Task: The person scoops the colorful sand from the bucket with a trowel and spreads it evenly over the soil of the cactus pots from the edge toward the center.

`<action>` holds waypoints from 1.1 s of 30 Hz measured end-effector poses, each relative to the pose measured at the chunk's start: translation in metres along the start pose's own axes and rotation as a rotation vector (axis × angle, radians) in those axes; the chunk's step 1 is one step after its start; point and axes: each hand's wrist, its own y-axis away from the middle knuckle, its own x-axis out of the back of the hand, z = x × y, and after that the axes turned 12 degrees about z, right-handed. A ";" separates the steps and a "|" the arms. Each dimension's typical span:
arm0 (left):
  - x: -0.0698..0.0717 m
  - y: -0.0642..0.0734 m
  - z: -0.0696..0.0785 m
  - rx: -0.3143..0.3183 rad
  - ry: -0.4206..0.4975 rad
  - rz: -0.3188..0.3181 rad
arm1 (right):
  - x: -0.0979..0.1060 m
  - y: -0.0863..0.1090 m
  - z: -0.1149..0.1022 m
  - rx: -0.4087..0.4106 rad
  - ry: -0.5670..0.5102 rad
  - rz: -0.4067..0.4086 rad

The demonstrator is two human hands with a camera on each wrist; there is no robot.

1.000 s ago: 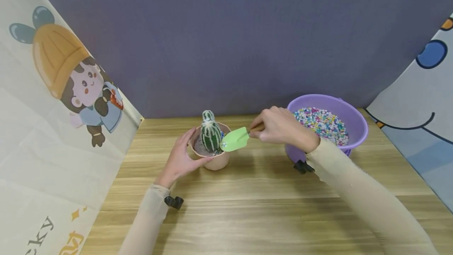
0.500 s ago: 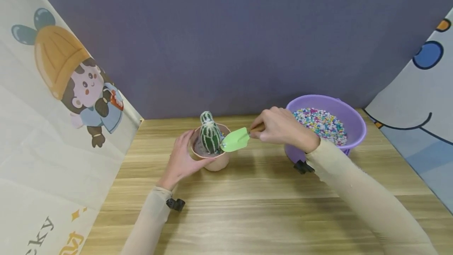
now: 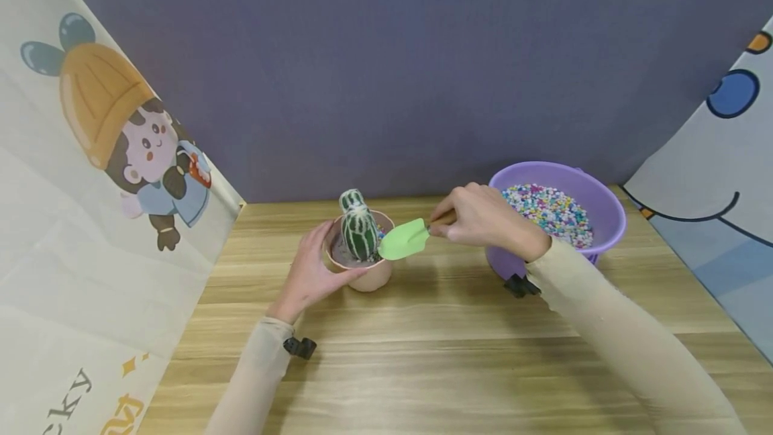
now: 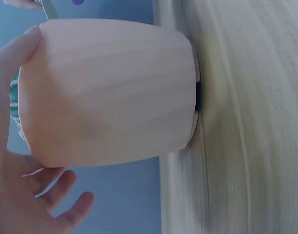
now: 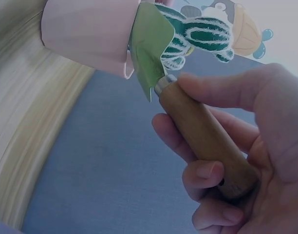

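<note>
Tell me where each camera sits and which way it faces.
Head: head-worn, facing forward and down at the table; both sleeves, left grip and right grip show.
Left wrist: on that wrist, facing the pot; left grip shows, plus a sliver of right grip.
Right wrist: on that wrist, facing along the trowel toward the pot; right grip shows.
Head and right wrist both show the cactus.
</note>
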 end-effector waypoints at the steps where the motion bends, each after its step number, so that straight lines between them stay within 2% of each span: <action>1: -0.001 0.000 0.001 0.003 -0.004 0.007 | 0.000 0.000 0.000 0.000 0.000 0.002; 8: -0.004 0.002 0.004 0.009 -0.008 0.050 | -0.001 0.001 0.006 -0.003 0.002 0.009; 14: -0.003 0.003 -0.001 0.007 0.017 0.021 | -0.003 0.002 0.011 -0.011 -0.015 0.023; 20: -0.002 0.004 -0.004 0.030 0.034 -0.003 | -0.003 0.003 0.012 -0.020 -0.027 0.014; 33: -0.006 0.006 -0.001 0.040 0.008 0.055 | -0.005 0.005 0.016 -0.026 -0.049 0.028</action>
